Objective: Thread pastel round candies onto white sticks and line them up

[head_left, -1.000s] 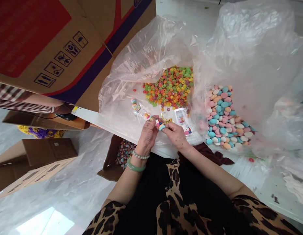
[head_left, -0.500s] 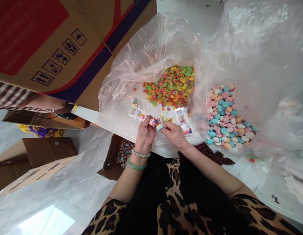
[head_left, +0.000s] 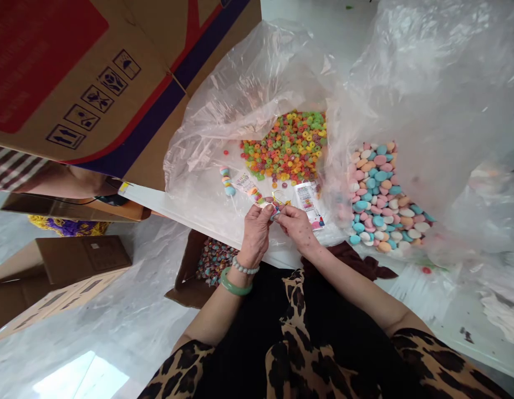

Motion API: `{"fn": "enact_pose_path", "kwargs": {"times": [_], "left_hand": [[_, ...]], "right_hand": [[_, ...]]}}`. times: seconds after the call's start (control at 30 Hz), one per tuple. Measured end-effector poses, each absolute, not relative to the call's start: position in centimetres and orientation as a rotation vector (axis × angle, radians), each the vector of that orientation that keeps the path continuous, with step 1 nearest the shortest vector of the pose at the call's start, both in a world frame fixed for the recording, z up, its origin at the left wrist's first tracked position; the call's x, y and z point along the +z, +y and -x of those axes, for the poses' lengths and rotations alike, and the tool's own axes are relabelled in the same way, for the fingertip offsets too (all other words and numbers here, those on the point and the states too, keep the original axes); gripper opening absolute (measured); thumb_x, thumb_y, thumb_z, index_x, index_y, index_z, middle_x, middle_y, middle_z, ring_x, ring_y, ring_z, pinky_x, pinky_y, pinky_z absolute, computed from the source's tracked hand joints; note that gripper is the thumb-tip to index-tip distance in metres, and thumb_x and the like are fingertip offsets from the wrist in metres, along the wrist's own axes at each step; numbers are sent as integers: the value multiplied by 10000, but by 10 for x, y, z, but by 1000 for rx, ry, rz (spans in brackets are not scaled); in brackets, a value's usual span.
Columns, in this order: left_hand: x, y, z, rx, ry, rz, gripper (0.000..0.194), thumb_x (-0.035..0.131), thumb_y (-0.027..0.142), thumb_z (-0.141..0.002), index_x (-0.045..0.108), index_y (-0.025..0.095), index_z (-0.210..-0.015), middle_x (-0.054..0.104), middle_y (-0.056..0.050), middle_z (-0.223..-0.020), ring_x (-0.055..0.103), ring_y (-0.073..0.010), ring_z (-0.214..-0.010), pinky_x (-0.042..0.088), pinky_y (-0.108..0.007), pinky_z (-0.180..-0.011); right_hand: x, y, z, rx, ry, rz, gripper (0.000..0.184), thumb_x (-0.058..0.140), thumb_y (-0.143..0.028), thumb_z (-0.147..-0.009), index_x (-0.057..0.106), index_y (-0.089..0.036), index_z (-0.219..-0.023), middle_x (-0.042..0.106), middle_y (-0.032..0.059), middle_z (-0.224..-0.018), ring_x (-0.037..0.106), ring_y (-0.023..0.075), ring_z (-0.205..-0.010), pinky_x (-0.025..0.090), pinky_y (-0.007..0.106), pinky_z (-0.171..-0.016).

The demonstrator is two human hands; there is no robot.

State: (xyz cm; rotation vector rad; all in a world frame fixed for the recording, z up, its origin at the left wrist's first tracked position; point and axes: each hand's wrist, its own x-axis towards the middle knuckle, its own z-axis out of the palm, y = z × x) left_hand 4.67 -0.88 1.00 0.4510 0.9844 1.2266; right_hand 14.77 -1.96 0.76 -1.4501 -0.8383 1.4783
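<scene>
Candy pkt (head_left: 275,210) btwn hands (head_left: 257,226) (head_left: 297,226)

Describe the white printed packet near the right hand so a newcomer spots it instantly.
Right of the big cardboard box, find the heap of small colourful rings on clear plastic. At that heap's lower edge, just beyond the right hand, lies the white printed packet. Unlike the printed wrapper left of it, it lies toward the pastel candies.

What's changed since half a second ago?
The left hand moved right, closer to the right hand. The far end of the wrapped candy swung right, uncovering more of the candy stick. Nothing was visibly let go; the gummy rings and pastel candies stayed put.
</scene>
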Motion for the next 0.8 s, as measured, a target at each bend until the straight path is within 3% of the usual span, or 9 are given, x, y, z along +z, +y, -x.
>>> {"fn": "enact_pose_path", "kwargs": {"times": [0.23, 0.43, 0.67, 0.8], "left_hand": [[6, 1, -39, 1117, 927, -263, 257, 712, 407, -772, 643, 169, -838, 678, -22, -817, 634, -127, -762, 522, -270, -744], [11, -3, -37, 1110, 1113, -481, 312, 785, 407, -676, 645, 136, -740, 686, -21, -727, 629, -119, -647, 536, -290, -706], [8, -7, -44, 1072, 1161, -527, 347, 798, 417, -648, 667, 127, -786, 683, -24, -719, 617, -110, -624, 519, -269, -671], [11, 1, -38, 1096, 1186, -452, 360, 799, 427, -627, 616, 137, -736, 666, -15, -698, 609, -118, -596, 522, -292, -645]], "right_hand": [[5, -20, -152, 1511, -762, 1413, 344, 667, -432, -703, 455, -224, -530, 382, -60, -450, 288, 86, -428, 213, 268, -448], [-1, -17, -160, 1484, -867, 1511, 290, 645, -419, -705, 498, -222, -552, 372, -63, -435, 292, 94, -432, 204, 266, -450], [3, -13, -162, 1198, -1233, 1683, 315, 566, -388, -796, 462, -224, -548, 443, -32, -513, 431, 144, -555, 293, 273, -543], [18, -17, -167, 951, -1596, 1787, 196, 505, -388, -877, 578, -248, -761, 583, -11, -656, 523, 172, -642, 311, 282, -612]]}}
